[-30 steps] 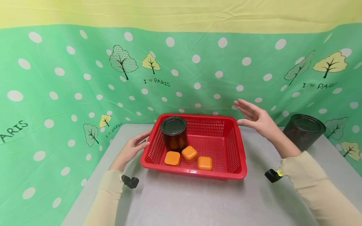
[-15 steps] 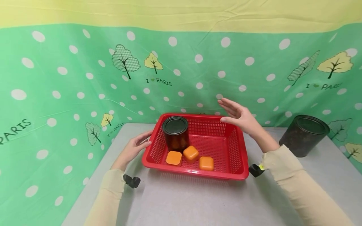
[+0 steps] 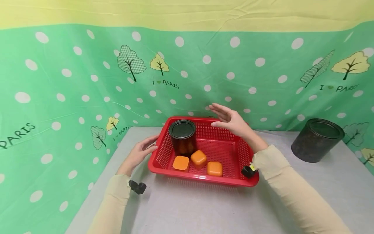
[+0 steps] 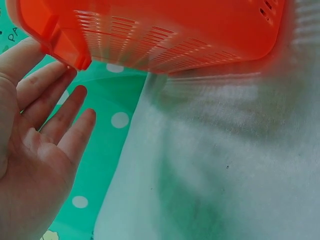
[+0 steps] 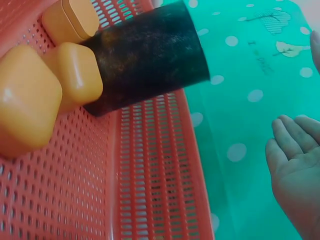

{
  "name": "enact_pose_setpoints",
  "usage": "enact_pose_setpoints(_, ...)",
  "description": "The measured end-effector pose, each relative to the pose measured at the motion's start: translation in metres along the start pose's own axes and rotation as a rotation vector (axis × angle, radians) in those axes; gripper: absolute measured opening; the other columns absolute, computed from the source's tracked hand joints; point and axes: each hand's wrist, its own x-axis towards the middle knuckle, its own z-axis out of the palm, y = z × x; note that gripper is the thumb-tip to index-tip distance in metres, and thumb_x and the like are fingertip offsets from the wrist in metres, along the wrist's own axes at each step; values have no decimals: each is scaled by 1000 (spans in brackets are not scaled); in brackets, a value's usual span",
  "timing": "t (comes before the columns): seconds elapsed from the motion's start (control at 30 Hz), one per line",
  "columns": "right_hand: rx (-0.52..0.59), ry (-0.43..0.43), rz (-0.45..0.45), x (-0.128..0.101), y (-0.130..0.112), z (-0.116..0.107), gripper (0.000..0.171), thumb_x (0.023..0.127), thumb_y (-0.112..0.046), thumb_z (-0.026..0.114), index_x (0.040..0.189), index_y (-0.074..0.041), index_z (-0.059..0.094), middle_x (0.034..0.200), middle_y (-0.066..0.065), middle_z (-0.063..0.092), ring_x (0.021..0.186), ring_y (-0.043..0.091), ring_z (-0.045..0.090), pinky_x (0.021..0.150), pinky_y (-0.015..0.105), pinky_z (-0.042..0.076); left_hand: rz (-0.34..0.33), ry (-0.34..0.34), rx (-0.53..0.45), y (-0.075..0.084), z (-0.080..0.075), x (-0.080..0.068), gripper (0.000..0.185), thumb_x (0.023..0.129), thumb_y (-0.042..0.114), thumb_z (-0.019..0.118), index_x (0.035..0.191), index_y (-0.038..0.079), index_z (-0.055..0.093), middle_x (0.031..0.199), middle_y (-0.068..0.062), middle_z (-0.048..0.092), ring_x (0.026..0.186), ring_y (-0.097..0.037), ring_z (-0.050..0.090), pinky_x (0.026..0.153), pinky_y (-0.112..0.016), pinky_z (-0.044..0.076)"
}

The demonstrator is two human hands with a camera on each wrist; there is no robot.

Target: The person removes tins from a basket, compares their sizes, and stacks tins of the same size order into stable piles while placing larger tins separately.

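Observation:
A red plastic basket (image 3: 204,177) with slotted sides stands on the table. In it are a dark lidded can (image 3: 183,139) at the left and three orange rounded blocks (image 3: 214,169) along the near side. My left hand (image 3: 138,154) is at the basket's left rim, its thumb right at the edge. In the left wrist view its fingers (image 4: 65,112) extend loosely below the rim. My right hand (image 3: 232,122) hovers over the basket's back part, right of the can, with fingers extended, thumb apart and nothing held. The right wrist view shows its palm side (image 5: 300,185).
A second dark lidded can (image 3: 317,139) stands on the grey table (image 3: 201,208) to the right of the basket. A green and yellow printed curtain (image 3: 181,65) hangs close behind the basket and along the left side.
My right hand has moved left, from beside the basket's right rim to over its back part, towards the can inside. The left hand stays at the left rim.

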Motion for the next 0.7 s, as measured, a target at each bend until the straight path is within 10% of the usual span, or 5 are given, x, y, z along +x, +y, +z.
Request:
enact_pose_setpoints(0.17,7,-38,-12,15,7,12,78,93,-10,70,158,-7,26,162,13,33,152,23,29,124,51,23,15,-5,-17,-1,1,1,55,99,20,62,150,8,44,156,-14,43,148,-31,37,104,-8,38)
enact_pose_setpoints(0.4,1,-77,7,30,17,30,77,92,-14,72,157,-16,30,163,10,33,152,20,30,125,46,24,9,-3,-12,-2,1,1,55,99,22,62,150,11,45,156,-12,44,148,-30,37,119,-44,33)
enact_pose_setpoints(0.6,-29,-102,20,38,24,43,78,92,-11,72,157,-17,29,162,6,35,153,22,29,126,45,22,6,-3,-10,-2,1,0,55,99,22,62,150,11,45,157,-12,43,148,-30,37,107,-12,40)
enact_pose_setpoints(0.7,-48,-115,26,40,26,48,80,91,-12,72,158,-16,29,161,3,38,153,20,28,126,45,23,5,-1,-12,-2,1,0,55,99,22,62,150,11,45,157,-12,43,148,-30,37,111,-20,40)
